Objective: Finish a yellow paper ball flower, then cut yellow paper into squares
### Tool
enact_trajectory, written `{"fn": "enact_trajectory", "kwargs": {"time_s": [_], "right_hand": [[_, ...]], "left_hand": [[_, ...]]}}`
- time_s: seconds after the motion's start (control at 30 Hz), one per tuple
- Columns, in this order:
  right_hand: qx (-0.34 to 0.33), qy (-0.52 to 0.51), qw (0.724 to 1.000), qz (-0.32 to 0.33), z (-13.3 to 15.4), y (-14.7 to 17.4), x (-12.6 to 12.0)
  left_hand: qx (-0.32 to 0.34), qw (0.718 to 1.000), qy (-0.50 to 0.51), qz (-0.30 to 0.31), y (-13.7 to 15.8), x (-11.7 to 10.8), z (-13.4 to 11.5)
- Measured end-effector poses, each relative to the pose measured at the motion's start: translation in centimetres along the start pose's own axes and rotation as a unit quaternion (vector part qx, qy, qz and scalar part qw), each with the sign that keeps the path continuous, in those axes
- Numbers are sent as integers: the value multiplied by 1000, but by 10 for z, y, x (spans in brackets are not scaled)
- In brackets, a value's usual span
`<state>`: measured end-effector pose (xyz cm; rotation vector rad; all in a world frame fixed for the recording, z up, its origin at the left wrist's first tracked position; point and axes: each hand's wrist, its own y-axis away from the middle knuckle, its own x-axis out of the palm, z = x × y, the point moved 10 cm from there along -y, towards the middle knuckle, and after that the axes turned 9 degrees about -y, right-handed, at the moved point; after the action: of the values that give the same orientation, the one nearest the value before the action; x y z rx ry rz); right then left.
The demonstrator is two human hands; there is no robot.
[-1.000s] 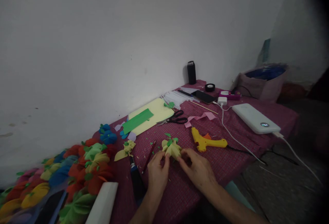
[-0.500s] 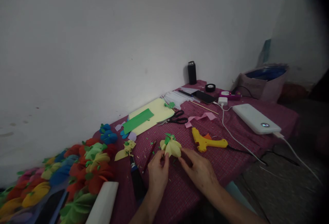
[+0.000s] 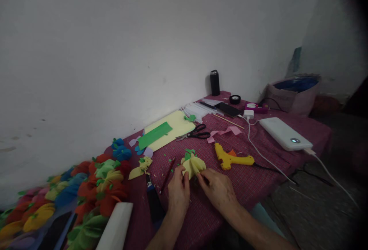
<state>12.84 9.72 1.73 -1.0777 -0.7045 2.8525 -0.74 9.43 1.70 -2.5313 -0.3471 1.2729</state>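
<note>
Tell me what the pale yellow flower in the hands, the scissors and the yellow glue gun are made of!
The pale yellow flower looks like matte paper: its petals are thin and creased. The scissors seem to have grey metal blades and smooth black handles, probably plastic. The glue gun looks like hard plastic, smooth and evenly yellow.

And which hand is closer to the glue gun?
The right hand, just this side of the glue gun; the left hand is farther, at the left edge of the paper flower.
</note>
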Motion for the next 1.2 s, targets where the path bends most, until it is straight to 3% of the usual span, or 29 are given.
{"fn": "enact_trajectory", "kwargs": {"time_s": [0.17, 0.43, 0.63, 0.87, 1.2], "right_hand": [[6, 11, 1000, 7, 0, -1, 3], [-30, -91, 992, 76, 16, 9, 9], [-15, -95, 995, 38, 3, 7, 2], [27, -74, 997, -18, -21, 2, -4], [23, -126, 991, 31, -19, -3, -1]], "left_hand": [[77, 997, -1, -3, 0, -7, -22], [40, 999, 18, 17, -1, -5, -20], [14, 1000, 1, 4, -4, -4, -7], [15, 1000, -20, -9, -5, -8, -9], [15, 1000, 26, 6, -7, -3, -4]]}}
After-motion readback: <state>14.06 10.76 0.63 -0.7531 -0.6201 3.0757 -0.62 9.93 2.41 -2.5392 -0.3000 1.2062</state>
